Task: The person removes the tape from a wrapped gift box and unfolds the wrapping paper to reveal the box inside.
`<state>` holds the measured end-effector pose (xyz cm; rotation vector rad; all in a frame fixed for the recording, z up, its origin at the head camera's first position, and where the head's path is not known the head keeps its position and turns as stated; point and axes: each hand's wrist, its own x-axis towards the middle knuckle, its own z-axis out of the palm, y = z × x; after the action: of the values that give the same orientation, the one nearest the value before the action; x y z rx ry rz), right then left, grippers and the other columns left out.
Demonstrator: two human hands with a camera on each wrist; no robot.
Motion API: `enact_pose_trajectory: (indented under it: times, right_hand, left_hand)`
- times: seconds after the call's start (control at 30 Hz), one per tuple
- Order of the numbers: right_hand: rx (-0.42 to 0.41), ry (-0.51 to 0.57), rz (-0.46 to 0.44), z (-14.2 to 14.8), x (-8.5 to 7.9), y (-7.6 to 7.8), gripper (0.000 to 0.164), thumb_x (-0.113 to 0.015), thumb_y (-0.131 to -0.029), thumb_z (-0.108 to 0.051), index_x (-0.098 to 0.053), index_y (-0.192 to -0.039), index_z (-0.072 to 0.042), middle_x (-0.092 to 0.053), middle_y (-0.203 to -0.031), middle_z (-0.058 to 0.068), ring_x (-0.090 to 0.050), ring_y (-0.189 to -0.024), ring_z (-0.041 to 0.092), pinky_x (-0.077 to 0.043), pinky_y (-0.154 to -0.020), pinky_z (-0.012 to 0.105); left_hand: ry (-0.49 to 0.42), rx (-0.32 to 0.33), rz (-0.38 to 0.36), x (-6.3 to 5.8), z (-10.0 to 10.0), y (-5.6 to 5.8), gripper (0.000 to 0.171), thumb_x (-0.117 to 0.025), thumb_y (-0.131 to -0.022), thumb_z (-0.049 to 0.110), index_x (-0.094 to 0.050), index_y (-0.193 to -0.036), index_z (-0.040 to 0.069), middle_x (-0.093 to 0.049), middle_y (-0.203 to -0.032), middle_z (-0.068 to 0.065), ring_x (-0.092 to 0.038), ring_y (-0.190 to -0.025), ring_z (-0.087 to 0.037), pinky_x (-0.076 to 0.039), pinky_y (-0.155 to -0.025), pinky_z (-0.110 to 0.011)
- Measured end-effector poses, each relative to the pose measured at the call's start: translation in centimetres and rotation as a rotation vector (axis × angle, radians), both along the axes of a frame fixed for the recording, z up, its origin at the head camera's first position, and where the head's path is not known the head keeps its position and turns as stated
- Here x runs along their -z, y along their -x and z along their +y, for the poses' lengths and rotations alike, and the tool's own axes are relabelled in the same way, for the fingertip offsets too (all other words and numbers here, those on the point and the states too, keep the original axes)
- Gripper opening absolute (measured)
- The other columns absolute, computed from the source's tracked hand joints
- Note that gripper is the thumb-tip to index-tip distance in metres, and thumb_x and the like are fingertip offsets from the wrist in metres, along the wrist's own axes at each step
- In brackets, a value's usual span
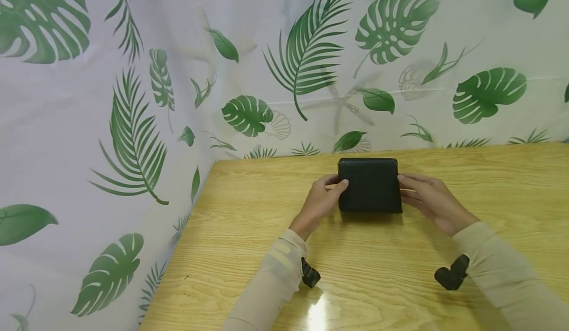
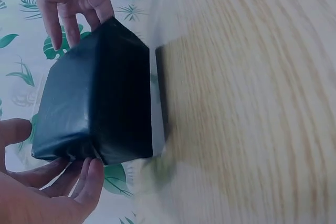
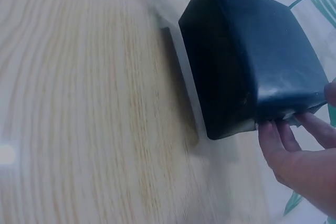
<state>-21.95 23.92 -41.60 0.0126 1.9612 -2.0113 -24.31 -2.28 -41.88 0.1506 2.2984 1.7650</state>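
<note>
Hanging, apparently, just clear of the desk near its far edge, the black box could drop or tip if either end's hold slackens, its long axis parallel to that edge, a broad face toward the near side, left fingers and right fingers part-spread, gripping opposite ends.

Fingertips lost behind black box

In the head view the left hand's fingertips are hidden, and the bottom edge crops both sleeves; the black wrist devices are too small to identify. The right wrist view cuts off the right hand
</note>
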Motion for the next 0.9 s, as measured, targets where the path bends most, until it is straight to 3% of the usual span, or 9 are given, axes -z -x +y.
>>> enact_pose_trajectory:
  times: [0.17, 0.33, 0.73, 0.9]
  right_hand:
    - [0.025, 0.053, 0.002, 0.08, 0.04, -0.02, 0.081, -0.052, -0.106, -0.042, -0.012, -0.16, 0.003, -0.039, -0.147, 0.011, -0.056, -0.113, 0.0, -0.049, -0.098, 0.019]
    - [0.071, 0.152, -0.013, 0.2, 0.02, 0.0, 0.07, -0.053, -0.105, -0.041, -0.028, -0.156, 0.0, -0.054, -0.126, -0.004, -0.058, -0.113, 0.008, -0.051, -0.097, 0.022]
    - [0.103, 0.293, -0.057, 0.77, -0.31, 0.11, 0.033, -0.058, -0.102, -0.042, -0.063, -0.115, -0.012, -0.068, -0.112, -0.003, -0.067, -0.104, 0.012, -0.055, -0.095, 0.029]
    - [0.104, 0.311, -0.061, 0.9, -0.31, 0.19, 0.029, -0.059, -0.102, -0.041, -0.068, -0.109, -0.014, -0.069, -0.11, -0.002, -0.068, -0.103, 0.013, -0.055, -0.093, 0.029]
  left_hand:
    - [-0.011, 0.006, 0.006, -0.23, 0.08, -0.09, 0.055, -0.06, -0.102, 0.043, -0.053, -0.148, 0.011, -0.055, -0.144, -0.003, -0.057, -0.124, -0.023, -0.051, -0.101, -0.042]
    - [-0.017, -0.004, -0.002, -0.32, 0.13, -0.17, 0.057, -0.06, -0.101, 0.047, -0.054, -0.146, 0.013, -0.055, -0.144, -0.002, -0.058, -0.125, -0.022, -0.051, -0.101, -0.043]
    - [-0.071, -0.04, -0.008, -0.54, 0.21, 0.0, 0.058, -0.061, -0.097, 0.057, -0.059, -0.141, 0.02, -0.055, -0.141, 0.002, -0.057, -0.125, -0.021, -0.049, -0.102, -0.043]
    - [-0.087, -0.048, 0.001, -0.51, 0.17, 0.0, 0.057, -0.061, -0.097, 0.057, -0.058, -0.14, 0.019, -0.055, -0.139, 0.002, -0.057, -0.124, -0.021, -0.048, -0.103, -0.044]
